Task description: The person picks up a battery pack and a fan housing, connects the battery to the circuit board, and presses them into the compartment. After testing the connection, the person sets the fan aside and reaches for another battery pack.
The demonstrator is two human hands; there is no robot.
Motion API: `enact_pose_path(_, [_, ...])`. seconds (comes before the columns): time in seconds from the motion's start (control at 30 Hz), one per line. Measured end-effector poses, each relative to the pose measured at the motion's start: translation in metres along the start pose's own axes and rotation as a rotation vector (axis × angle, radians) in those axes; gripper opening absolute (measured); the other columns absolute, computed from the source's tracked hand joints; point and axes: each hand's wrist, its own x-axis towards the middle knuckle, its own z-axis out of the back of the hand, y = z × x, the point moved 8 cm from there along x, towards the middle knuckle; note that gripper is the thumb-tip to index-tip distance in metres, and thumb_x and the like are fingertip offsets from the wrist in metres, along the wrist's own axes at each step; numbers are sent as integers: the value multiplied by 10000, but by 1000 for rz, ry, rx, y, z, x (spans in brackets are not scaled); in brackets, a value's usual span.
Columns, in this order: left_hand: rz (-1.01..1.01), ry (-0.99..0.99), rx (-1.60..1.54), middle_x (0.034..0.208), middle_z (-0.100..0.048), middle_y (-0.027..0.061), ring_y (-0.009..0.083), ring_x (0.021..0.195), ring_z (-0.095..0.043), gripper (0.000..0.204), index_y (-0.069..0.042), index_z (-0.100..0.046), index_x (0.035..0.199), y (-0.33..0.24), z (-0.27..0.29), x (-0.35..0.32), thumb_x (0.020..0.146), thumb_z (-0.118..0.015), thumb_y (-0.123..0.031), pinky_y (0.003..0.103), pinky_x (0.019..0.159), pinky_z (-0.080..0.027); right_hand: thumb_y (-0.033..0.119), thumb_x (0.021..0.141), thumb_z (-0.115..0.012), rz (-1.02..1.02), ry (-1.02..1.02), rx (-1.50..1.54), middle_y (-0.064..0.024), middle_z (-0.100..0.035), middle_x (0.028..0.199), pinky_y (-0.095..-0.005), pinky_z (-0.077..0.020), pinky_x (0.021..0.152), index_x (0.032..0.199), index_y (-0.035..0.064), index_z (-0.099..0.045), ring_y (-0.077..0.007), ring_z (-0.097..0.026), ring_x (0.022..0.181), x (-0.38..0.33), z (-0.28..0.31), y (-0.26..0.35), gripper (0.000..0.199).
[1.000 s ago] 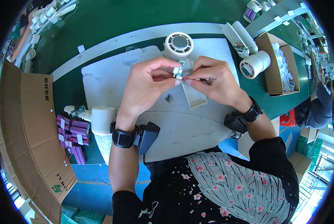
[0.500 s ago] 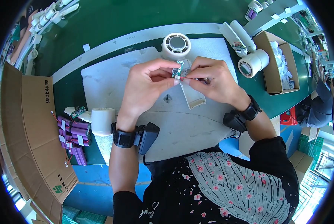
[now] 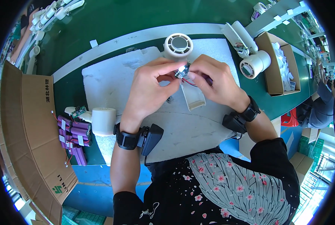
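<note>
Between the thumb and fingers of my left hand (image 3: 149, 85) is a small circuit board (image 3: 181, 71), tilted and catching bright light. The closed fingers of my right hand (image 3: 219, 79) meet the board's right edge. A purple battery cell (image 3: 209, 80) shows partly inside that hand; the rest is hidden. Red and black wires (image 3: 190, 83) run from the board's lower side toward the right hand. Beneath both hands lies a white plastic housing, its round slotted head (image 3: 178, 45) beyond the fingers and its open handle (image 3: 194, 100) pointing toward me.
A pale foam mat (image 3: 115, 78) covers the green bench. To the left are purple battery packs (image 3: 75, 137), a white cylindrical housing (image 3: 103, 122) and a tall cardboard box (image 3: 36, 123). Another white housing (image 3: 255, 64) and a carton of small white parts (image 3: 283, 67) stand right.
The circuit board has been turned and tilted in my left fingers. My right fingers have come up against its edge, and the purple cell now shows in that hand.
</note>
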Motion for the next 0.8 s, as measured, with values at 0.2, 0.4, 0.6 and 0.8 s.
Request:
enact_pose_path(0.2, [-54,-77,88,962,-701,111,148,817,-684,337,-12,-681,1107,-5,0,-1,775,-666,45,272,762,-562,32,751,-760,-101,-98,29,-90,-610,1031,-229,-497,534,1091,49,-632,-129,-599,619,2,3,-1,364])
enact_pose_path(0.4, [-3,-132,59,948,-702,117,145,802,-689,305,20,-677,1077,1,2,-3,773,-673,41,267,749,-565,40,750,-770,-43,-116,-27,-90,-627,1027,-227,-518,560,1093,33,-651,-128,-616,641,1,5,0,363])
enact_pose_path(0.6, [-25,-202,54,937,-706,131,169,794,-705,273,26,-693,1032,0,5,-6,759,-688,42,263,734,-572,55,744,-787,-77,-125,-48,-93,-646,1009,-229,-524,567,1091,26,-687,-134,-623,647,0,6,-1,362])
enact_pose_path(0.8, [-83,-220,152,924,-709,144,197,770,-715,232,17,-715,980,-6,2,-6,749,-697,37,268,711,-579,61,739,-793,-39,-145,-74,-86,-652,992,-230,-523,567,1075,36,-708,-136,-624,647,-1,8,-3,347])
